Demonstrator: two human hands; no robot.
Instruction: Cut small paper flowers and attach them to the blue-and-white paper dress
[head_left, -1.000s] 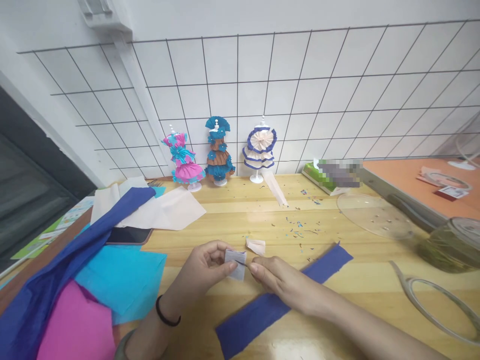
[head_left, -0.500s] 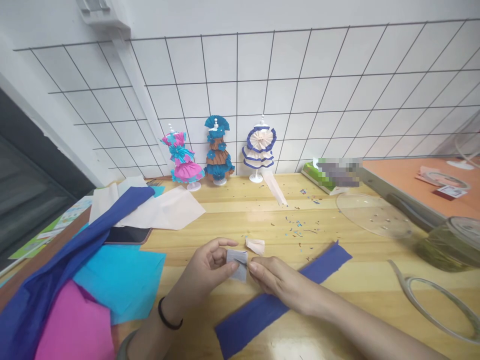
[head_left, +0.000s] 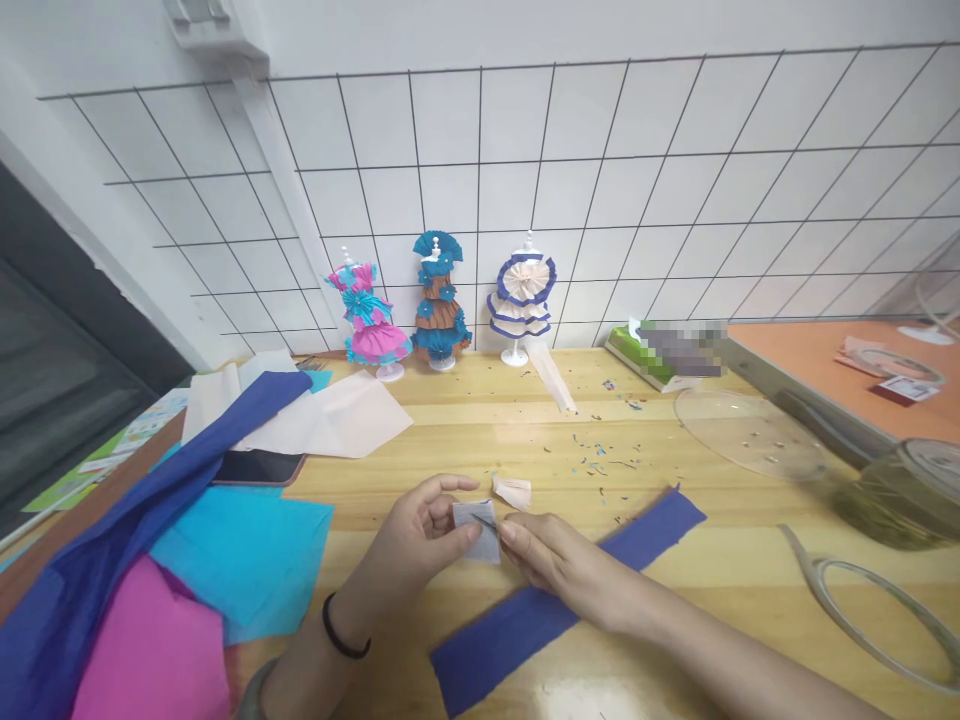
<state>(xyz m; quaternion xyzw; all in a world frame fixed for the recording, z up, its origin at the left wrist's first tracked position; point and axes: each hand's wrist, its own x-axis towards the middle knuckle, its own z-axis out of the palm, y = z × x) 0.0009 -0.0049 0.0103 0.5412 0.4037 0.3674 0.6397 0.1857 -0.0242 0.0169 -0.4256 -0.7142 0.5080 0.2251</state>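
A small squarish grey-blue paper piece [head_left: 486, 546] is pinched between the thumb and fingers of my left hand [head_left: 427, 530], its index finger stretched above. Close at its right edge, my right hand [head_left: 551, 560] is closed around a thin dark pointed tool [head_left: 486, 521] whose tip lies across the piece. Most of that tool is hidden in my fingers, so its kind is unclear. Under my right hand, a dark blue crepe paper strip [head_left: 495, 645] lies slantwise on the wooden table [head_left: 375, 570]. A small cream paper scrap [head_left: 513, 491] rests just beyond the hands.
Three doll dress stands stand by the tiled wall: pink [head_left: 377, 340], brown and teal [head_left: 439, 315], cream and blue [head_left: 521, 300]. Coloured paper sheets [head_left: 255, 550] and a phone [head_left: 259, 467] lie left. Rightward are a clear disc [head_left: 742, 430], tape rolls [head_left: 885, 620] and paper bits [head_left: 596, 455].
The dark tip shows more clearly across the grey-blue piece, which looks slightly flatter and turned. Both hands keep nearly the same place. The view has shifted slightly.
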